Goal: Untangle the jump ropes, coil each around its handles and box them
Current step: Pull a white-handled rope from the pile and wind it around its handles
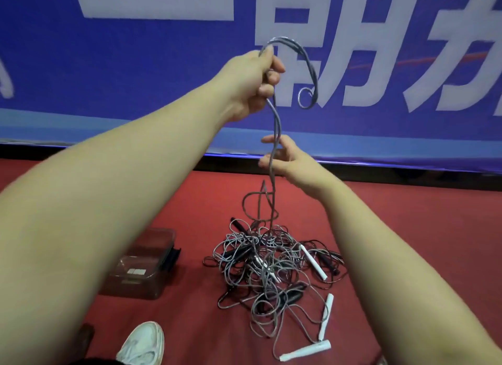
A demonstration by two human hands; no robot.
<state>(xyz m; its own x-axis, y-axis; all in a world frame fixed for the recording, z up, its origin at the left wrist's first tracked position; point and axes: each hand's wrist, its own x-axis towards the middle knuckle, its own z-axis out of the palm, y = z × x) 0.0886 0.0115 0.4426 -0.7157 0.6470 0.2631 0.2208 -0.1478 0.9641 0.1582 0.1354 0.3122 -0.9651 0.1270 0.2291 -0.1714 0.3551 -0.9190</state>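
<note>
Bare forearms point(108, 188) and one white lace-up sneaker point(144, 343).

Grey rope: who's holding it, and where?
The left hand grips the grey rope by its cord, high up, not a handle; the right hand loosely curls round the cord lower down.

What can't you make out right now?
Head view:
- Where the lifted rope ends: lost in the tangle.
- Box contents: left forearm covers part.
- Whether the right hand pinches the rope: fingers overlap it.
- Banner text: cut off by the frame edges.
</note>
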